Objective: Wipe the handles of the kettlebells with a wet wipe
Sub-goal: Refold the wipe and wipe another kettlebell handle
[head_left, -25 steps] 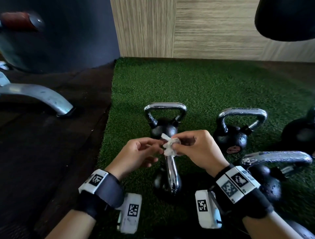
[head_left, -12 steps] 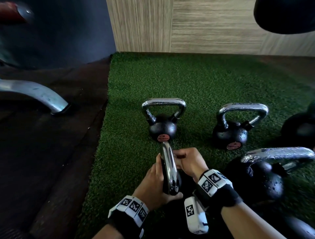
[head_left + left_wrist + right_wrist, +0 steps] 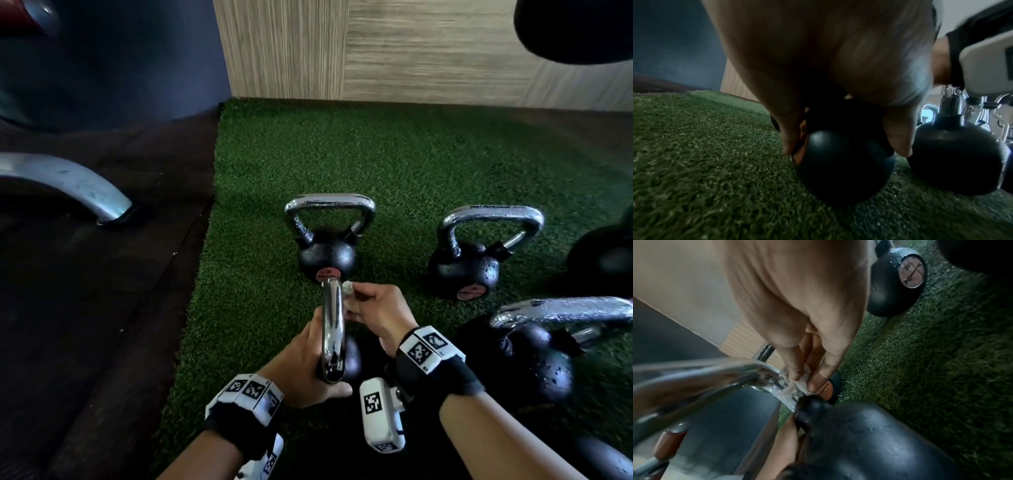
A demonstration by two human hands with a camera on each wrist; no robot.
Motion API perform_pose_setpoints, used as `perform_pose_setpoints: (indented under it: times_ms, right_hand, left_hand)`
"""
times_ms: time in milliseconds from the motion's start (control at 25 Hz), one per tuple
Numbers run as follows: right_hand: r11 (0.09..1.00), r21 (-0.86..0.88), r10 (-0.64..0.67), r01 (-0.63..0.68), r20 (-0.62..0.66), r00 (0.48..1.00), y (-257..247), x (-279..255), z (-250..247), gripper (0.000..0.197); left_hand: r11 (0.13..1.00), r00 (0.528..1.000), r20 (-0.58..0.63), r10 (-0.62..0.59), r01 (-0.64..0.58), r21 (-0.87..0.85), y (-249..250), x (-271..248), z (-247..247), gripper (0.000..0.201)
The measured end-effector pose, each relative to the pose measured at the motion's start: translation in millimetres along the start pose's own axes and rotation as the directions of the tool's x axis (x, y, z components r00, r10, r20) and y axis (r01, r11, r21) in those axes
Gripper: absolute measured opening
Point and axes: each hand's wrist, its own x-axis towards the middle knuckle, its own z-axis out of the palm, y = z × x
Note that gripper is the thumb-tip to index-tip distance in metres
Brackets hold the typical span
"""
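The nearest kettlebell stands on the turf with its chrome handle (image 3: 332, 329) end-on to me. My left hand (image 3: 301, 370) grips it low down; in the left wrist view the fingers and thumb (image 3: 898, 142) curl round the black ball (image 3: 842, 170). My right hand (image 3: 370, 308) pinches a crumpled white wet wipe (image 3: 347, 287) against the far end of the handle. In the right wrist view the wipe (image 3: 795, 386) is pressed on the handle's leg (image 3: 715, 378), just above the ball (image 3: 869, 434). Most of the wipe is hidden by the fingers.
Other chrome-handled kettlebells stand close by on the green turf (image 3: 411, 164): one right behind (image 3: 327, 255), one at back right (image 3: 466, 269), a larger one beside my right wrist (image 3: 541, 363). A metal bench leg (image 3: 78, 185) rests on the dark floor at left. A wood-panel wall (image 3: 428, 51) closes the back.
A second ago both hands held the wipe above the handle. The left hand dropped to grip the kettlebell low down; the right brought the wipe onto the handle's far end.
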Motion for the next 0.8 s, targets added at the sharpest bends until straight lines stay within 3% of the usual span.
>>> perform_pose_setpoints:
  times_ms: [160, 320, 440, 560, 680, 800]
  right_hand:
    - [0.991, -0.018, -0.130, 0.131, 0.019, 0.991, -9.8, -3.1, -2.5, 0.023]
    - [0.915, -0.211, -0.311, 0.344, 0.174, 0.934, -22.8, -14.0, -13.6, 0.029]
    - [0.904, -0.255, -0.288, 0.344, 0.232, 0.929, -33.2, -14.2, -14.1, 0.027]
    - [0.929, -0.231, -0.238, 0.289, 0.225, 0.945, -38.9, -19.0, -12.2, 0.023]
    - [0.942, -0.231, -0.138, 0.243, 0.392, 0.909, -41.5, -31.6, -14.4, 0.035]
    - [0.895, -0.291, -0.220, 0.337, 0.369, 0.903, -42.0, -34.3, -11.6, 0.031]
  left_hand:
    - [0.999, 0.999, 0.038, -0.032, 0.034, -0.039, -3.3, 5.3, -0.9, 0.123]
    - [0.989, 0.988, 0.109, -0.113, 0.122, -0.082, -9.5, 12.6, -6.9, 0.121]
    - [0.987, 0.980, 0.153, -0.127, 0.141, -0.083, -10.0, 17.2, -10.5, 0.118]
    - [0.965, 0.968, 0.218, -0.127, 0.172, -0.200, -10.2, 21.3, -14.8, 0.095]
    - [0.947, 0.961, 0.253, -0.113, 0.181, -0.264, -10.4, 22.3, -19.2, 0.057]
    - [0.936, 0.951, 0.273, -0.147, 0.222, -0.271, -13.9, 23.1, -21.7, 0.029]
